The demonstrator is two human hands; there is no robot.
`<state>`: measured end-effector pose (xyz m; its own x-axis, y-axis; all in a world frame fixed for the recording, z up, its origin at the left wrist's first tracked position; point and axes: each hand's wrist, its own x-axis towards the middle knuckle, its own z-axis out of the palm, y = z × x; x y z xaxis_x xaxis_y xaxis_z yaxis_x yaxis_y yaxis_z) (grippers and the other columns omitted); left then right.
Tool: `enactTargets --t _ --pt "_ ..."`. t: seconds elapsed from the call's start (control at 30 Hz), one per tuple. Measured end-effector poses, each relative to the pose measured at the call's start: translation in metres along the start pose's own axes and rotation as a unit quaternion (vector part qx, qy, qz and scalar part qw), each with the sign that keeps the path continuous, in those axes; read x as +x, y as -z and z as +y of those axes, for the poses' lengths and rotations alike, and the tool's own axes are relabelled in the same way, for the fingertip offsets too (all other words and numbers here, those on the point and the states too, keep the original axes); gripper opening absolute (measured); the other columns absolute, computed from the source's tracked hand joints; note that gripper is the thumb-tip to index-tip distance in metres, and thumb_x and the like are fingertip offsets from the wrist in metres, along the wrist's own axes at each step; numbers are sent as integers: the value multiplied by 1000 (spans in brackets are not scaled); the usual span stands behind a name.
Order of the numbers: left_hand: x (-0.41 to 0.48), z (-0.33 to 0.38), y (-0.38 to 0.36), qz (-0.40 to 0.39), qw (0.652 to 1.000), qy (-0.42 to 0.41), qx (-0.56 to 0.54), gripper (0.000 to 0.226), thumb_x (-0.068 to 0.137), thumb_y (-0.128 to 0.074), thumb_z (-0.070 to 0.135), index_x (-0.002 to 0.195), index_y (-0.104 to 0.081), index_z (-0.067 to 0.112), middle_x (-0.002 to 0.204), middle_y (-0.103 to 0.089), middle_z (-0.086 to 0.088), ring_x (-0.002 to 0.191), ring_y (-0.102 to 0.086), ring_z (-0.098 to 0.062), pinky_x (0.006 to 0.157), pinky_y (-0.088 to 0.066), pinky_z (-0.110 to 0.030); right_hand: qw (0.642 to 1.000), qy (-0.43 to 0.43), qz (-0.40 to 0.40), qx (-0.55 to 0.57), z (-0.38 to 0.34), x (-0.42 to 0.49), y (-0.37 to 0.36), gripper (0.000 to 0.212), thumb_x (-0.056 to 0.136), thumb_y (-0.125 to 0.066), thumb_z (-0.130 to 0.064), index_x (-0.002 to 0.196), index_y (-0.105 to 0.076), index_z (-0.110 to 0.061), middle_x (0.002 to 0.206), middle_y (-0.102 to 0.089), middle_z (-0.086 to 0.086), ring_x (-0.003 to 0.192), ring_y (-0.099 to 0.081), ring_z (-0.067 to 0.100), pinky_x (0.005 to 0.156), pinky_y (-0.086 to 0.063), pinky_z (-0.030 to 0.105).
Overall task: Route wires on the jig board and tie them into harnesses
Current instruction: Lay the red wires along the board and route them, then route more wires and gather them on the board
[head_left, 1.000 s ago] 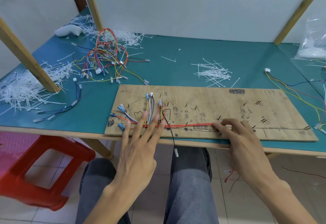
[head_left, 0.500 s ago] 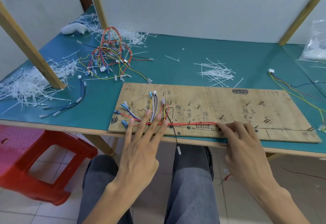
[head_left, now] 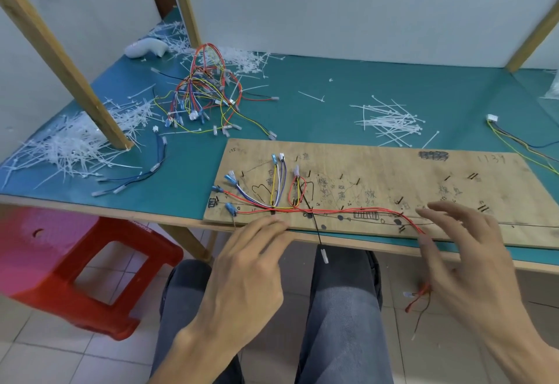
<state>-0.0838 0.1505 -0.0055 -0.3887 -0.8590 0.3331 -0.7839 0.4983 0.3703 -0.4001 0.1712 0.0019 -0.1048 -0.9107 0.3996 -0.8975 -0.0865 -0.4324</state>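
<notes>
Your left grip point(head_left: 251, 265) hangs relaxed, fingers loosely curled and holding nothing. Its fingertips sit at the near edge of the jig board point(head_left: 393, 172), just below where the coloured wires point(head_left: 276, 184) fan out at the board's left end. Your right grip point(head_left: 462, 250) is spread wide over the board's near right part, holding nothing. The red wires point(head_left: 363, 210) run right from the fan and pass beneath its thumb; whether they touch it, you cannot tell. A black wire point(head_left: 316, 229) dangles off the near edge between your hands. Loose cable ties point(head_left: 390, 120) lie on the surface point(head_left: 393, 81) beyond the board.
</notes>
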Motion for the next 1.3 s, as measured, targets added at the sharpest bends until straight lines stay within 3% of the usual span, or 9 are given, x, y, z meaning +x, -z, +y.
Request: enactTargets --t 0.13,0.27,0.4,0.47,0.67,0.97,1.13,1.23,1.3 --pt "19 -6 15 19 999 24 -16 42 88 -67 -4 125 -73 15 127 -70 5 123 -62 -13 105 -54 -36 982 -73 21 171 -11 21 15 19 95 -71 -29 112 -72 -38 98 -74 -17 97 -67 6 89 -45 17" --pt "67 -14 33 40 998 53 -14 28 97 -62 7 118 -76 21 117 -73 8 112 -65 -12 93 -58 -40 977 -84 0 197 -12 52 13 6 98 -70 -34 100 -75 -37 76 -75 -12 81 -69 11 78 -50 25" --pt "121 -17 39 -8 999 36 -23 31 96 -49 26 110 -77 28 111 -77 10 109 -67 -17 92 -56 -40 981 -89 -45 168 -3 77 0 8 98 -72 -30 97 -76 -37 83 -74 -25 84 -67 3 71 -47 16" --pt "140 -19 36 -23 999 30 -19 30 98 -52 21 113 -77 28 114 -77 11 111 -69 -18 95 -56 -40 983 -91 -65 148 2 84 -9 10 97 -72 -26 97 -77 -36 85 -73 -28 86 -66 -2 71 -46 12" --pt "192 4 6 -144 986 -59 63 41 100 -45 15 129 -71 28 129 -74 -1 121 -67 -24 96 -56 -44 988 -69 -104 87 16 96 -23 9 97 -73 -23 103 -79 -25 91 -71 -18 85 -66 5 83 -57 36" --pt "226 21 -18 -255 959 -63 105 38 97 -55 21 127 -72 36 120 -74 0 113 -67 -28 93 -56 -41 987 -79 -106 87 37 101 -14 7 95 -76 -27 101 -78 -29 84 -72 -18 84 -67 3 78 -56 24" --pt "226 28 -27 -234 954 -78 168 30 88 -65 19 111 -79 31 103 -76 -4 98 -68 -32 81 -52 -35 982 -148 4 114 63 122 1 7 93 -76 -25 94 -79 -31 83 -74 -18 82 -68 -4 70 -48 10" --pt "231 40 -29 -218 950 -84 206 12 83 -78 29 93 -79 23 87 -73 -4 82 -64 -30 71 -48 -33 970 -217 48 100 106 162 21 6 94 -74 -29 92 -78 -33 87 -75 -20 84 -70 -4 80 -55 26" --pt "236 46 -31 -215 948 -85 220 21 80 -85 37 90 -77 21 86 -72 -3 79 -60 -28 70 -42 -33 963 -256 55 60 139 194 29 10 94 -73 -29 101 -79 -25 97 -79 -6 97 -73 13 92 -57 36"
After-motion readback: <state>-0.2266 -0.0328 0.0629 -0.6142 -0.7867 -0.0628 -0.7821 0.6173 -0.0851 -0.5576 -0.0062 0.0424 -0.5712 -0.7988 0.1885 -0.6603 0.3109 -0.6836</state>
